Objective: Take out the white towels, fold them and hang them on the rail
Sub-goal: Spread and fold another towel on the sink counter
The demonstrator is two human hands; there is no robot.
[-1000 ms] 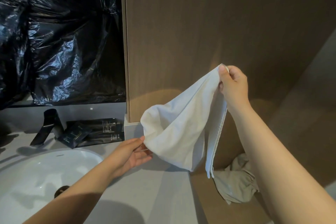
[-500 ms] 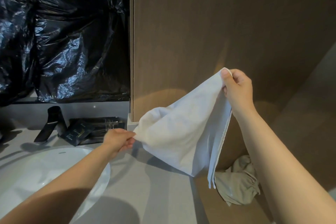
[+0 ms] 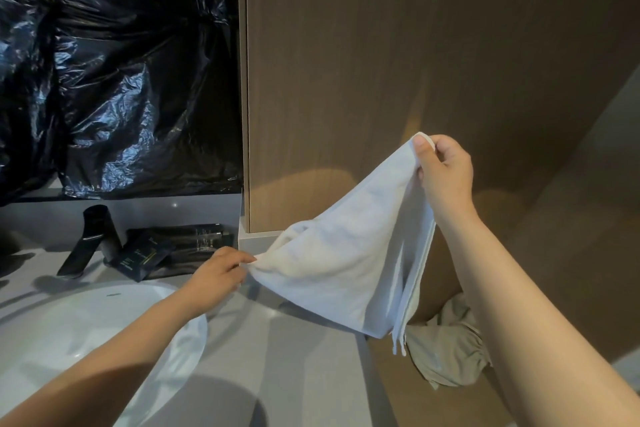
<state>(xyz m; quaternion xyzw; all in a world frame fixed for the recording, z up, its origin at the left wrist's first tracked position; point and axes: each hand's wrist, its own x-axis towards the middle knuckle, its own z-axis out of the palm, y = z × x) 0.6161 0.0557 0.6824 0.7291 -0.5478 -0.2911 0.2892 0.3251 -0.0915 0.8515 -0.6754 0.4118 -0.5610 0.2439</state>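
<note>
A white towel (image 3: 349,253) hangs stretched in the air over the right end of the grey counter (image 3: 294,374). My right hand (image 3: 445,173) pinches its upper corner high in front of the brown wood panel. My left hand (image 3: 218,272) pinches the towel's lower left corner just above the counter. The towel sags between the two hands, and a doubled edge hangs down on its right side. No rail is in view.
A white basin (image 3: 69,333) is sunk into the counter at the left, with a black tap (image 3: 91,239) and dark sachets (image 3: 162,250) behind it. Black plastic sheeting (image 3: 114,62) covers the wall above. A beige cloth (image 3: 446,350) lies low beside the counter's right end.
My left hand closed on the towel's lower corner and pulled it to the left, spreading the cloth. My right hand kept its hold on the upper corner.
</note>
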